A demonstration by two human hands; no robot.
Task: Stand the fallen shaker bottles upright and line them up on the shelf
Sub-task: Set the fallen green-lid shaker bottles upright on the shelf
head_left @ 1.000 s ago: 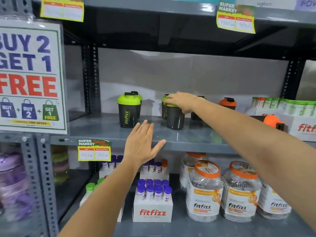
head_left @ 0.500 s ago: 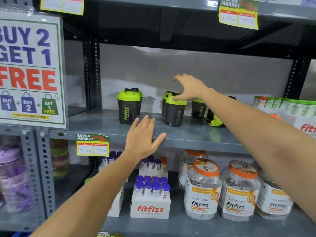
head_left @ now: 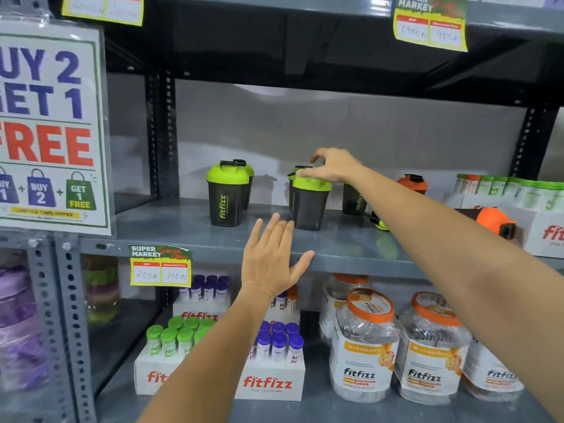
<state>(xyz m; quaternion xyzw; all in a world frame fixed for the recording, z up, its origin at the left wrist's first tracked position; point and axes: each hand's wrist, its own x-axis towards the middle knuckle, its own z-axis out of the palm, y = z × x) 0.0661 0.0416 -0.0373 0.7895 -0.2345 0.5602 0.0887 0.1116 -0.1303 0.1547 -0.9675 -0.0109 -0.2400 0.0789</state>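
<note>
Dark Fitfizz shaker bottles stand on the grey middle shelf (head_left: 183, 233). At the left an upright green-lidded shaker (head_left: 227, 193) has a second one (head_left: 249, 178) behind it. My right hand (head_left: 334, 167) hovers with fingers apart over the green lid of the middle shaker (head_left: 309, 206), fingertips at the lid. Another dark shaker (head_left: 354, 203) is partly hidden behind my right forearm. A fallen green-lidded shaker (head_left: 380, 223) lies under that arm, mostly hidden. An orange-lidded shaker (head_left: 412, 183) stands at the back, and another orange-lidded one (head_left: 491, 219) lies on its side. My left hand (head_left: 274, 257) is open at the shelf's front edge.
A white Fitfizz box (head_left: 546, 236) with green-capped tubes sits at the shelf's right end. The lower shelf holds boxes of tubes (head_left: 270, 383) and orange-lidded jars (head_left: 363, 346). A promo sign (head_left: 48, 132) hangs left, and a price tag (head_left: 160, 265) is on the shelf edge.
My right hand lifted off the middle shaker's lid with fingers spread, then came down over it again. My left hand stayed open at the shelf edge.
</note>
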